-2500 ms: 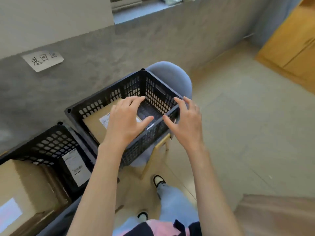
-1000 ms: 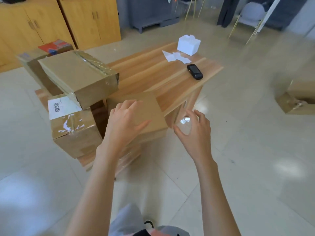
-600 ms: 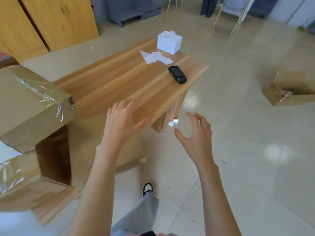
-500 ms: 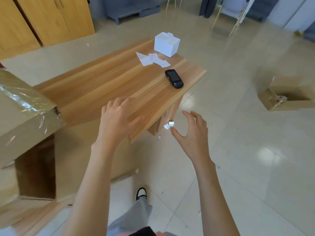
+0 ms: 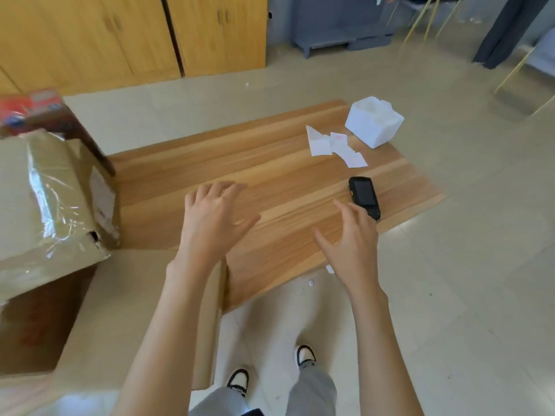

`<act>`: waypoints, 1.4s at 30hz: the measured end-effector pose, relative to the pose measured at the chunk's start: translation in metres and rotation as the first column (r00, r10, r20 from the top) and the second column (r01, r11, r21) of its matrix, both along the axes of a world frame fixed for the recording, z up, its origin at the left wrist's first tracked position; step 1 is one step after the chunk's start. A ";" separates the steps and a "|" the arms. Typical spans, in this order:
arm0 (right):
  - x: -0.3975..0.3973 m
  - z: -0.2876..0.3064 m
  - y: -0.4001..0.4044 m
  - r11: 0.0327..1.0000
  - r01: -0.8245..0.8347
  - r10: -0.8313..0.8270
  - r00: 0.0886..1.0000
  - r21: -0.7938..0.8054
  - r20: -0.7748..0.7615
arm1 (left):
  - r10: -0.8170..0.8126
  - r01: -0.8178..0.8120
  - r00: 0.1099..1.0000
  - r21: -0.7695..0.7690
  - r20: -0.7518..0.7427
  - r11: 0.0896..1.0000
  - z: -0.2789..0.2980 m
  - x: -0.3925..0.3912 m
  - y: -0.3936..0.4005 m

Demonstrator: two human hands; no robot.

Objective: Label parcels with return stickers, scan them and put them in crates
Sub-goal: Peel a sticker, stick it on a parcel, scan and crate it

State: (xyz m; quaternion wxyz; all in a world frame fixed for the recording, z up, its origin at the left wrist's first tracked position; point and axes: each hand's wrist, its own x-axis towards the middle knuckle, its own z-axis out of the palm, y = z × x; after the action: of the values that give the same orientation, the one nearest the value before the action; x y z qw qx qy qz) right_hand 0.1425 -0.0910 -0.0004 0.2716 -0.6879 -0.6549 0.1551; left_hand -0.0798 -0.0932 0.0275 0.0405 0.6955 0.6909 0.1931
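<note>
Both arms reach forward over a low wooden table (image 5: 270, 187). The left hand (image 5: 211, 219) is above the middle of the table with its fingers spread and relaxed, and it holds nothing. The right hand (image 5: 350, 241) is at 3 o'clock from the left one, above the near right part of the table, also with loose spread fingers and nothing in it. Its fingertips are very near the black scanner (image 5: 364, 197), which lies flat on the table at 1 o'clock from this hand; whether they touch it I cannot tell. At 12 o'clock from the scanner lie several white stickers (image 5: 333, 145) in a loose group, some with red print. Just beside them, at 2 o'clock, a white box (image 5: 374, 121) stands on the far right corner of the table. At 9 o'clock from the left hand, a parcel (image 5: 45, 205) of brown cardboard wrapped with shiny clear tape sits on top of other parcels, and it is tilted. Under the left forearm is a flat cardboard parcel (image 5: 126, 310), at 7 o'clock from the left hand, with its edge against the near side of the table. Behind the taped parcel, at 11 o'clock, a red packet (image 5: 30, 106) shows partly. Yellow wooden cabinets (image 5: 135, 34) stand at 12 o'clock across the tiled floor (image 5: 465, 265).
</note>
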 end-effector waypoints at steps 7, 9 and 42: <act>-0.007 0.008 0.082 0.929 -0.370 0.370 0.929 -0.001 0.008 | 0.378 -0.377 0.926 0.034 -0.025 0.926 0.014 0.007 0.007; -0.019 0.011 0.093 0.892 -0.452 0.452 0.892 0.019 0.012 | 0.458 -0.455 0.888 0.065 -0.036 0.888 0.021 0.002 -0.002; -0.374 -0.002 0.071 0.338 -0.833 0.355 0.544 -0.438 -0.760 | 0.820 -0.669 0.123 -0.564 0.559 0.485 0.015 -0.287 -0.081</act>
State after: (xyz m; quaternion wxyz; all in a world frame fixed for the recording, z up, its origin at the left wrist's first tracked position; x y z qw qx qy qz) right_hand -0.2310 -0.0199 -0.0023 0.0391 -0.3478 -0.6268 0.6961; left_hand -0.3669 -0.1740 0.0428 0.2940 0.0846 0.8612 0.4059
